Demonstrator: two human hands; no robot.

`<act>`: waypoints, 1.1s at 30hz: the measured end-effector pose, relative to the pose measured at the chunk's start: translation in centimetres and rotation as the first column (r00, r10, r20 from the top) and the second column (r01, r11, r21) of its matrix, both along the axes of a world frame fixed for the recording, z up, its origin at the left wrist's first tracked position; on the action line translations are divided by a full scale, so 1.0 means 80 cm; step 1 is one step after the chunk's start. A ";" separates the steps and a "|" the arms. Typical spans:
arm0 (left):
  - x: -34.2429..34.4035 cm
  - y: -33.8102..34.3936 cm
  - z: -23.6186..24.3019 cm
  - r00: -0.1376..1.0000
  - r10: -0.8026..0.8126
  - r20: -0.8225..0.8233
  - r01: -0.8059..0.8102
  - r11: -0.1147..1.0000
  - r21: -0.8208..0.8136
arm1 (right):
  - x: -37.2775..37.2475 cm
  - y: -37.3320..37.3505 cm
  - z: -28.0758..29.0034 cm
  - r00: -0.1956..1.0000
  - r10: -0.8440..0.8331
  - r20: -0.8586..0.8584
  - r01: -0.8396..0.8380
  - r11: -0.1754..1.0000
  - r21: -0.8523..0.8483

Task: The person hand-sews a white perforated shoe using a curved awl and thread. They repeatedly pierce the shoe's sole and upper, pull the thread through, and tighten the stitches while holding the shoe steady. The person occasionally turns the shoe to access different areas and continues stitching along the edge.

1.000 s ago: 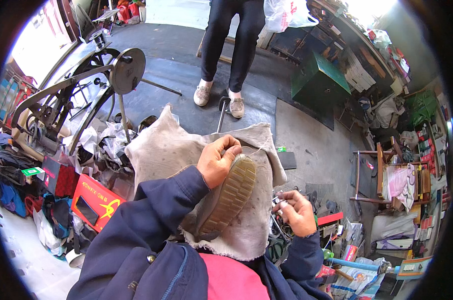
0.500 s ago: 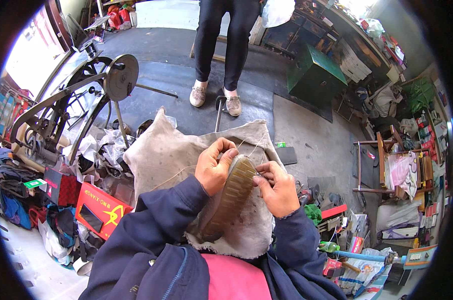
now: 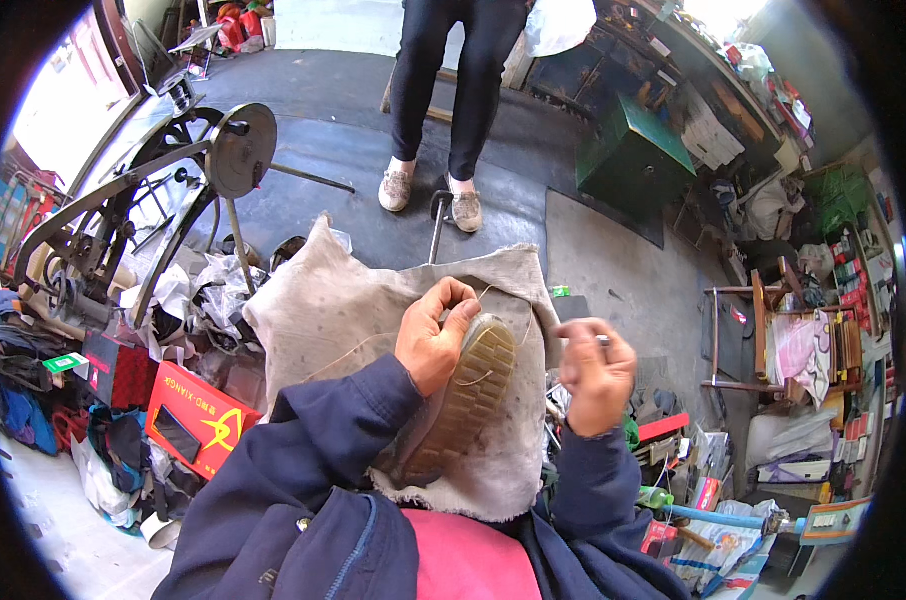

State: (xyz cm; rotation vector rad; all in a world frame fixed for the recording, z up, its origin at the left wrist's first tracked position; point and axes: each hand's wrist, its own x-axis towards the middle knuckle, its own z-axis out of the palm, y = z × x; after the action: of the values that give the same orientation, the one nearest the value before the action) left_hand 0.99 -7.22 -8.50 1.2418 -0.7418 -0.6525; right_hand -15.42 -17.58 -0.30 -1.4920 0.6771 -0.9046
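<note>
Shoe (image 3: 457, 410), ridged sole (image 3: 483, 372), left hand (image 3: 436, 337) closed on its edge, right hand (image 3: 596, 377) half curled, contents unclear, frayed cloth (image 3: 318, 300)

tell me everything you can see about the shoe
The shoe lies aslant, brownish sole facing up, its rounded far end pointing away from the wearer. The sole has blocky, rubber-looking tread and what may be pale thread. The left hand grips its far left edge; grey cloth lies beneath. Its upper is mostly hidden.
</note>
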 end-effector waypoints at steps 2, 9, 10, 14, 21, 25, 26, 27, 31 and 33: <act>-0.001 -0.002 0.003 1.000 0.001 0.017 -0.001 1.000 0.003 | 0.010 0.010 -0.009 0.949 -0.019 -0.314 -0.101 0.926 -0.364; -0.007 0.003 0.013 0.999 0.038 0.016 -0.038 0.999 0.018 | 0.034 0.016 -0.021 0.801 0.064 -0.596 -0.298 0.906 -0.302; -0.007 0.002 0.014 0.998 0.046 0.037 -0.047 0.999 0.014 | 0.034 0.017 -0.023 0.844 0.084 -0.530 -0.269 0.921 -0.282; -0.005 0.001 0.012 0.999 0.029 0.013 -0.030 0.999 0.018 | 0.018 0.024 -0.032 0.906 0.124 -0.405 -0.191 0.973 -0.130; -0.016 -0.002 0.021 0.998 0.044 0.034 -0.045 0.999 0.013 | -0.023 0.037 -0.032 0.959 0.123 0.254 -0.194 0.941 0.277; -0.025 0.000 0.031 0.999 -0.050 0.005 0.050 0.999 -0.007 | -0.024 0.036 -0.037 0.929 0.221 0.298 -0.335 0.844 0.418; -0.025 0.005 0.033 0.997 -0.075 -0.003 0.075 0.997 0.030 | -0.027 0.035 -0.040 0.954 0.199 0.224 -0.278 0.866 0.416; -0.024 0.010 0.034 0.996 -0.086 0.032 0.086 0.996 0.014 | -0.030 0.036 -0.045 0.974 0.196 0.112 -0.222 0.919 0.324; -0.006 0.052 0.027 0.948 -0.242 0.207 0.177 0.940 0.292 | -0.056 0.034 -0.066 0.989 0.136 0.058 -0.147 0.954 0.261; 0.003 0.076 0.020 0.881 -0.359 0.308 0.227 0.892 0.390 | -0.073 0.033 -0.076 0.993 0.092 0.076 -0.109 0.960 0.256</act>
State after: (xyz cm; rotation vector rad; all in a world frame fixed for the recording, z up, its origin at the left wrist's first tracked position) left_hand 1.20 -1.13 -6.93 1.6175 -1.1934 -0.8343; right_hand -21.25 -14.96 -6.35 -1.2469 0.6413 -0.7504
